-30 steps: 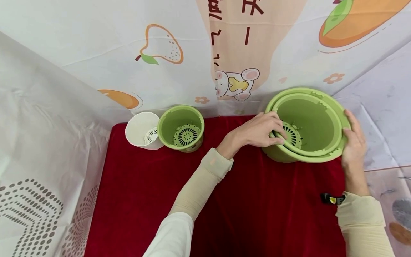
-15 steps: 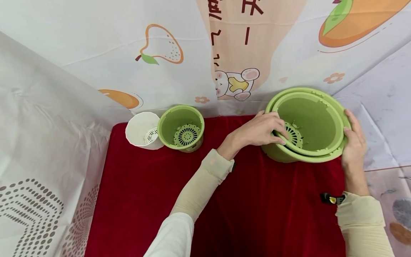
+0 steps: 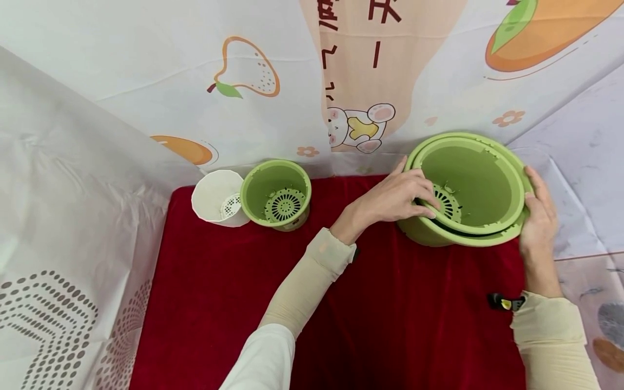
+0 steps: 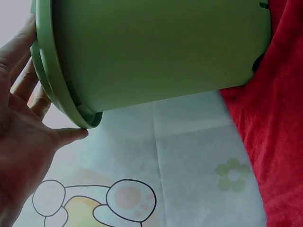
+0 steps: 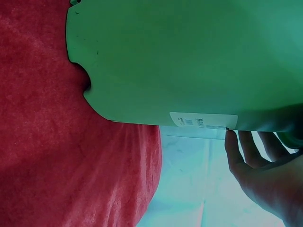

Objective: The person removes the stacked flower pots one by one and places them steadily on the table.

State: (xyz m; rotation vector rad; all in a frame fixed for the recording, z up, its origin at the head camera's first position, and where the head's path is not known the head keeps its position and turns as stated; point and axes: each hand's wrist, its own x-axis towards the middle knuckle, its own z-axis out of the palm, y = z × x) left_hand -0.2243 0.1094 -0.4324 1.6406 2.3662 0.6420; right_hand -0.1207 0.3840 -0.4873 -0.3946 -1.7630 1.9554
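A green inner pot (image 3: 470,184) sits tilted inside a larger green pot (image 3: 424,230) at the desk's (image 3: 390,314) right rear. The left hand (image 3: 395,197) pinches the inner rim; the right hand (image 3: 538,216) presses the outer rim, fingers relaxed, grip open. A small green pot (image 3: 276,195) and a white pot (image 3: 216,197) stand well apart to the left.

Red cloth (image 3: 390,325) in front of the big nested pots (image 3: 468,189) is open. Gap between them and small green pot (image 3: 276,195) is passable. White pot (image 3: 216,197) touches the small one. Backdrop (image 3: 146,65) blocks rear and left.
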